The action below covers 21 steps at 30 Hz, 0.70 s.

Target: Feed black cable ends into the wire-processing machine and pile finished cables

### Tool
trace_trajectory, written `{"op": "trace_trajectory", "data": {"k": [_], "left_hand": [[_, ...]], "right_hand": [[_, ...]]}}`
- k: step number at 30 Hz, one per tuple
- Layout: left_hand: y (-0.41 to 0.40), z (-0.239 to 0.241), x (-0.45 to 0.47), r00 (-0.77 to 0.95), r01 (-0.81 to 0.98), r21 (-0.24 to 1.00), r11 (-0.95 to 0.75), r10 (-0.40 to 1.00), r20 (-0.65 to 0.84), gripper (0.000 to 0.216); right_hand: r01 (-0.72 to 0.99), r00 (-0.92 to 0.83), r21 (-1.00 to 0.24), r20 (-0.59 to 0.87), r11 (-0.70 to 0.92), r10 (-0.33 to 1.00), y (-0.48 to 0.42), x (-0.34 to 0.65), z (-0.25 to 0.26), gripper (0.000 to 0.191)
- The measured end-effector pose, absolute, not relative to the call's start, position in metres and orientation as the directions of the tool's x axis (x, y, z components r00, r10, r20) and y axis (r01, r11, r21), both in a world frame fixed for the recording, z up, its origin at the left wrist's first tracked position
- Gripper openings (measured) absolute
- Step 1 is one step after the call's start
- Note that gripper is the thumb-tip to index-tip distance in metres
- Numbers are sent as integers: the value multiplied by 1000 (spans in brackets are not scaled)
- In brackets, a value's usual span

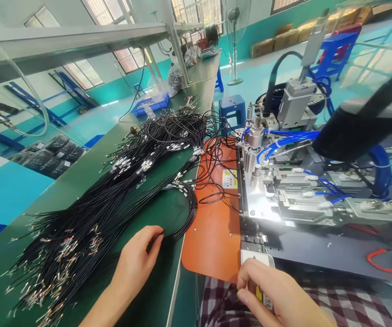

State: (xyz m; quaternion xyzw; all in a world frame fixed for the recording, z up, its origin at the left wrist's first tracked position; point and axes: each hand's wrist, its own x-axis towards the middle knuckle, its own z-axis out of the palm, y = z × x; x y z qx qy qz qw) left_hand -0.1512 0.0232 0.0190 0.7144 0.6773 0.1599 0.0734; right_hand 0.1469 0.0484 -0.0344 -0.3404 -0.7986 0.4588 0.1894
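My left hand (pixel 138 256) is over the green table, thumb and fingertips drawn together in a pinch. Beside its fingertips lies a curved bundle of thin black cables (pixel 193 206); whether one is between the fingers is too small to tell. My right hand (pixel 274 290) is at the machine's front edge, in front of a white labelled part (pixel 257 258). Its thumb and curled fingers nearly meet, and what they hold, if anything, is hidden. Many black cables (pixel 90 209) with stripped coloured wire ends (pixel 68 245) and white connectors (pixel 144 164) lie left of my left hand.
To the right stands a metal machine (pixel 284 190) with blue air tubes (pixel 291 137). Loose cables cross its orange plate (pixel 213 236). A blue tray (pixel 151 105) and a bag of small metal parts (pixel 174 79) sit farther along the table. A red wire loop (pixel 384 268) lies at right.
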Motion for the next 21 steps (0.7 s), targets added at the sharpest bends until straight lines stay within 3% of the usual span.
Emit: {"op": "trace_trajectory", "data": {"k": [4,6,9,11,13,16,18,21], "left_hand": [[35,23,-151,248,853,500,-149,959,-136,30],[47,17,-137,376,805,540,-244,915,-147,32],[69,16,-105,455,800,430,-418,890,19,31],[80,24,-87,507,808,254,-532,847,162,28],[85,35,-77,568,801,26,-599,772,284,31],[82,44,-80,613,790,-227,-570,714,338,36],[76,43,-89,613,788,-307,-534,729,305,38],[67,37,-104,580,802,-335,-495,779,236,40]], "right_hand": [[298,-644,-814,215,499,734,48,137,-18,26],[279,-659,-720,338,636,672,46,124,-15,43],[331,-760,-573,309,750,571,41,103,-26,50],[384,-792,-552,216,740,571,38,98,-40,32],[392,-728,-629,234,671,644,39,106,-53,16],[211,-554,-861,285,463,782,42,133,-59,17],[-20,-398,-963,254,269,882,45,151,-53,16],[-327,-151,-945,34,-18,988,48,159,-39,26]]}}
